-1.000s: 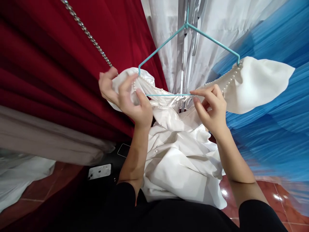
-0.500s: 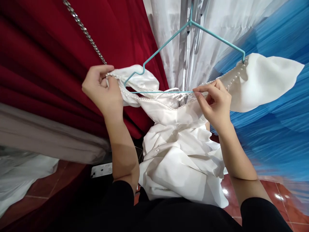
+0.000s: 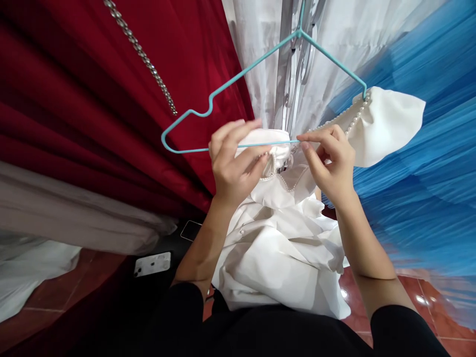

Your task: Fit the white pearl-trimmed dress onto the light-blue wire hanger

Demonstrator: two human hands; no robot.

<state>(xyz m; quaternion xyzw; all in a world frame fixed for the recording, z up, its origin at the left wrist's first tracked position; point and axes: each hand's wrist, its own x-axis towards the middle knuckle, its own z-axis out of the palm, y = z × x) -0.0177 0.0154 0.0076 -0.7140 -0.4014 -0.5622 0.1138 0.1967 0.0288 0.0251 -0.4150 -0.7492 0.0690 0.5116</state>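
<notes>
A white dress point(image 3: 275, 248) with pearl-trimmed edges hangs in folds before me. Its far sleeve point(image 3: 390, 124) is still looped on the right end of a light-blue hanger point(image 3: 256, 63), while the hanger's left end is bare. My right hand point(image 3: 329, 161) pinches the hanger's bottom bar between thumb and forefinger. Slightly blurred, my left hand point(image 3: 238, 163) is at the same bar, left of the right hand, with the dress's pearl-edged left sleeve part point(image 3: 277, 141) gathered at its thumb and fingers. Its exact grip is partly hidden.
Dark red fabric point(image 3: 148, 29) hangs on the left, with a beaded strand point(image 3: 141, 52) before it. Blue tulle point(image 3: 427, 213) fills the right side. A metal rack point(image 3: 286, 64) stands behind the hanger. Lower left, a phone point(image 3: 152, 264) lies on a black surface.
My left hand has moved right and brought the near sleeve off the hanger's left end, toward the middle. My right hand stays on the bottom bar. The right sleeve has shifted slightly left.
</notes>
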